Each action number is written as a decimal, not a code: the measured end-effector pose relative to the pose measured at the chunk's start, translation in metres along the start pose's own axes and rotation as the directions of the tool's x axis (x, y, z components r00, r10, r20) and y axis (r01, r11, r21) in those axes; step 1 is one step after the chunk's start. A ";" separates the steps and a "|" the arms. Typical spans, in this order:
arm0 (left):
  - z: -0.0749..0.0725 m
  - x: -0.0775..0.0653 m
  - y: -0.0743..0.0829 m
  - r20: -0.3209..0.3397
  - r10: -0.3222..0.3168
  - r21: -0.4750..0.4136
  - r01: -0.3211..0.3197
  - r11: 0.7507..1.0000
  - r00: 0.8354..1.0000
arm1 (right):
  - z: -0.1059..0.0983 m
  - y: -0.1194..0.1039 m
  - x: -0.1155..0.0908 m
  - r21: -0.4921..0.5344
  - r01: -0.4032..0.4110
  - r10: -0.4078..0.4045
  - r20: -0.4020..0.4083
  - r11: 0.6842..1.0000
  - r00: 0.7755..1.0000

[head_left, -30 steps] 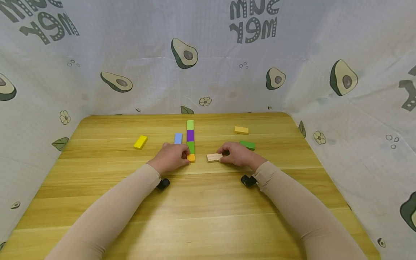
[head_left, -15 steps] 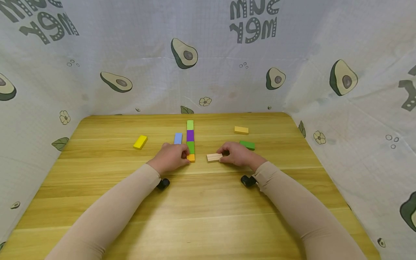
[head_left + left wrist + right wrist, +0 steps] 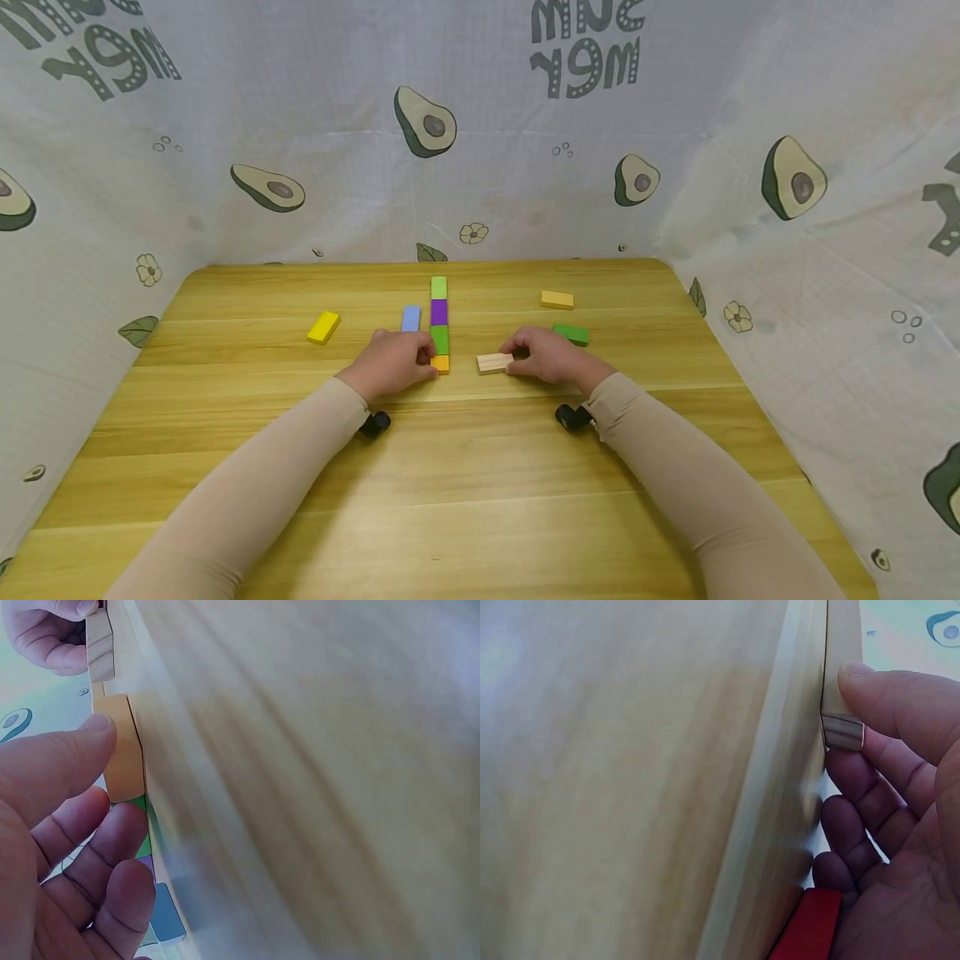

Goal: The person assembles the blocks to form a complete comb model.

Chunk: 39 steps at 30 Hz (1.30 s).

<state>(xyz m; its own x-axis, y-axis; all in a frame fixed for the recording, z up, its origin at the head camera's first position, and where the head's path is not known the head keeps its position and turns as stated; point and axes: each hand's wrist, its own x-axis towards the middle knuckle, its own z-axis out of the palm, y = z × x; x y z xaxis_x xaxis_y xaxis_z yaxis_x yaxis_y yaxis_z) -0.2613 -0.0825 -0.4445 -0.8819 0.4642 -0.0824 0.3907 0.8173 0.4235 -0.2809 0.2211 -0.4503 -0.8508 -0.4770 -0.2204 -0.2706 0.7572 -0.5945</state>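
Observation:
My left hand (image 3: 390, 362) pinches an orange wooden block (image 3: 441, 365) at the near end of a straight row. Beyond it in that row lie a green block (image 3: 440, 340), a purple block (image 3: 438, 312) and a light green block (image 3: 438, 287), end to end. In the left wrist view the thumb rests on the orange block (image 3: 124, 746); the index finger is partly hidden. My right hand (image 3: 547, 356) holds the right end of a plain wood block (image 3: 493, 363) between thumb and fingers. This block lies crosswise on the table, a small gap right of the row.
A blue block (image 3: 411, 318) lies left of the row, partly covered by my left hand. Farther left is a yellow block (image 3: 324, 327). A dark green block (image 3: 572, 335) and a tan block (image 3: 557, 300) lie right. The right wrist view shows a red block (image 3: 810, 922) near the fingers.

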 end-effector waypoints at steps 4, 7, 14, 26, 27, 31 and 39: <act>0.000 0.000 0.000 0.007 -0.006 -0.006 0.006 1.000 1.000 | 0.000 -0.001 0.000 0.003 0.005 -0.005 0.002 1.000 1.000; 0.000 0.000 0.000 0.013 -0.007 -0.008 0.007 1.000 1.000 | 0.000 -0.001 0.000 0.005 0.010 -0.010 0.004 1.000 1.000; 0.000 -0.001 0.000 0.008 -0.013 -0.011 0.013 1.000 1.000 | 0.000 -0.001 0.000 0.001 0.006 -0.006 0.008 1.000 1.000; -0.001 -0.002 -0.001 0.013 -0.012 -0.015 0.012 1.000 1.000 | 0.000 -0.001 0.000 -0.002 0.002 -0.002 0.005 1.000 1.000; -0.001 -0.002 -0.001 0.013 -0.011 -0.017 0.012 1.000 1.000 | 0.000 -0.001 0.000 -0.001 0.002 -0.002 0.004 1.000 1.000; -0.002 -0.002 0.000 0.017 -0.009 -0.020 0.009 1.000 1.000 | 0.000 -0.001 0.000 0.002 0.000 0.000 0.002 1.000 1.000; -0.002 -0.003 -0.001 0.013 -0.008 -0.016 0.009 1.000 1.000 | 0.000 -0.001 0.000 -0.005 -0.004 0.004 -0.001 1.000 1.000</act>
<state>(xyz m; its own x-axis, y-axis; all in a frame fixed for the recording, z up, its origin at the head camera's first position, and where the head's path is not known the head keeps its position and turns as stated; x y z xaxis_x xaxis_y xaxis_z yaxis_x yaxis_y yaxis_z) -0.2599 -0.0850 -0.4424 -0.8815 0.4619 -0.0981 0.3788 0.8157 0.4372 -0.2808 0.2198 -0.4501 -0.8524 -0.4735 -0.2218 -0.2696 0.7615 -0.5895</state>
